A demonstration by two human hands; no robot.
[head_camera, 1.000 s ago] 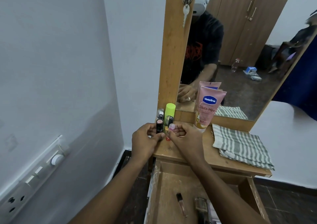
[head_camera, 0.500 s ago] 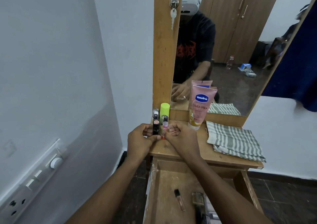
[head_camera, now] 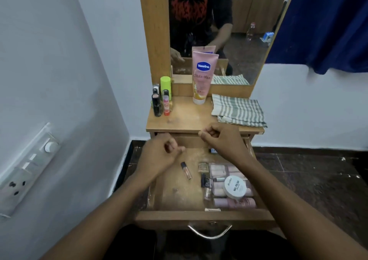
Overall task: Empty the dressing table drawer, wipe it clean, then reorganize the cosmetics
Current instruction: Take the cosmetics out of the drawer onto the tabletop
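Observation:
The wooden drawer [head_camera: 199, 214] stands pulled out below the dressing tabletop [head_camera: 179, 120]. My left hand [head_camera: 159, 156] hovers over the drawer's back left part with its fingers curled and nothing in it. My right hand [head_camera: 221, 140] hangs curled and empty at the tabletop's front edge. Inside the drawer lie a small clear lip gloss tube [head_camera: 186, 170], a pink palette [head_camera: 219, 170], a white round nail polish jar [head_camera: 235, 186] and a small black item [head_camera: 203, 180]. At the tabletop's back left stand a black lipstick [head_camera: 156, 104], a small red-and-pink tube [head_camera: 166, 105] and a green-capped bottle [head_camera: 165, 83].
A pink Vaseline tube [head_camera: 204, 76] leans on the mirror frame. A folded striped cloth [head_camera: 239, 108] lies on the tabletop's right side. The drawer's metal handle [head_camera: 209, 232] faces me. A switch panel [head_camera: 25, 166] is on the left wall, and a blue curtain [head_camera: 328, 24] hangs at the right.
Both hands let go of the small tubes at the tabletop's back left and drew back toward me over the drawer. The camera tilted down, showing the whole drawer.

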